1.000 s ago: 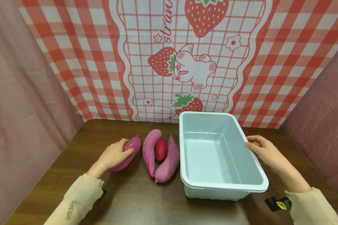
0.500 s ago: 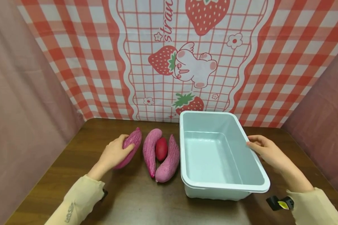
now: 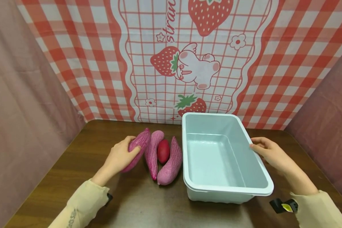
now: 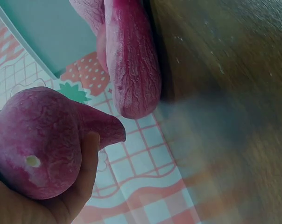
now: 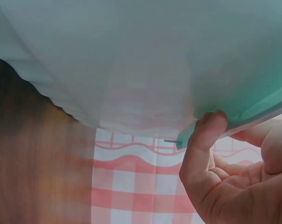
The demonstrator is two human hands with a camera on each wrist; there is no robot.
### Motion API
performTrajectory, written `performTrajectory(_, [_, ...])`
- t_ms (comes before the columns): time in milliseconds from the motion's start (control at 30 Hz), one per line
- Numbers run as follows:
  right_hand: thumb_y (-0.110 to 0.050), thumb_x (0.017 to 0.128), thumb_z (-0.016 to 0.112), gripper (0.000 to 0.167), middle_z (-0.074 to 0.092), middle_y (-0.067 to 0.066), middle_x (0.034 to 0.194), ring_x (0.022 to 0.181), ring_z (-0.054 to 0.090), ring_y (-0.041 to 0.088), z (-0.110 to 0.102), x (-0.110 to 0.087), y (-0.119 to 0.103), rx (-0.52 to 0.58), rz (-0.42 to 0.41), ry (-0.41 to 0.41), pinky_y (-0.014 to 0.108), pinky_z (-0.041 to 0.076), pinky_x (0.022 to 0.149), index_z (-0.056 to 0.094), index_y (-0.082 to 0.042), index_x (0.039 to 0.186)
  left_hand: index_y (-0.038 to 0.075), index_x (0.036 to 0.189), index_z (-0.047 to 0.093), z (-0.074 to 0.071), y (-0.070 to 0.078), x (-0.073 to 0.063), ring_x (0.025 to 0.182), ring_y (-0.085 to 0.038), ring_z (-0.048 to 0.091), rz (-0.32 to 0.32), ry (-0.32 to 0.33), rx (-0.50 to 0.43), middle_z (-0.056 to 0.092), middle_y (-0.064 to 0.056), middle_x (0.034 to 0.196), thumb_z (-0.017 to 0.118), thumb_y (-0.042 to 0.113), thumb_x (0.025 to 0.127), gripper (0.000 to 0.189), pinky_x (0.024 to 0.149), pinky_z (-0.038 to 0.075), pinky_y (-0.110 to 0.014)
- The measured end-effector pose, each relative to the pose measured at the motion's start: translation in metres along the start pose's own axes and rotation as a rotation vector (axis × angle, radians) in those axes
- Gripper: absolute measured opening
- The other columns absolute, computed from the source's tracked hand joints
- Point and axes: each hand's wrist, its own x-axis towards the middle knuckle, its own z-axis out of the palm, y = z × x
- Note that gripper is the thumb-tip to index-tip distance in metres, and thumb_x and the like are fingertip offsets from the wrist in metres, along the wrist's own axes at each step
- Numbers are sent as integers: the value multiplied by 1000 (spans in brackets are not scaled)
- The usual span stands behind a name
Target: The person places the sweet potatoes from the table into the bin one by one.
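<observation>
In the head view my left hand (image 3: pixel 120 157) grips a wrinkled purple sweet potato (image 3: pixel 141 142), lifted a little off the table. Its rounded end (image 4: pixel 36 149) faces the camera in the left wrist view, with fingers and thumb around it. Just right of it lie two more purple sweet potatoes, a left one (image 3: pixel 153 152) and a right one (image 3: pixel 171 167). Between these two sits a small smooth red sweet potato (image 3: pixel 163 151). My right hand (image 3: pixel 269 154) pinches the right rim of a pale blue-green plastic basin (image 3: pixel 228 190), thumb over the edge and curled fingers outside (image 5: pixel 211 133).
The basin stands on the dark wooden table (image 3: pixel 148 205), close to the right-hand sweet potato. A red-and-white checked strawberry cloth (image 3: pixel 102 63) hangs behind the table. Pink curtains (image 3: pixel 25 110) close off both sides.
My left hand has raised the sweet potato from the table and carried it right, close to the nearest one lying there. My right hand stays on the basin rim.
</observation>
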Motion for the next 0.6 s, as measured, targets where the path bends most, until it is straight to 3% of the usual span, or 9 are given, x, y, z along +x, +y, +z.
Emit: performTrajectory(600, [-34, 95, 42, 58, 56, 17, 103, 75, 58, 6, 2, -1, 4, 55, -2, 11, 33, 51, 63, 30, 9, 133, 11, 120, 54, 8, 8, -5, 101, -30, 59, 52, 43, -72, 62, -13, 113, 57, 36, 83, 45, 82, 45, -46])
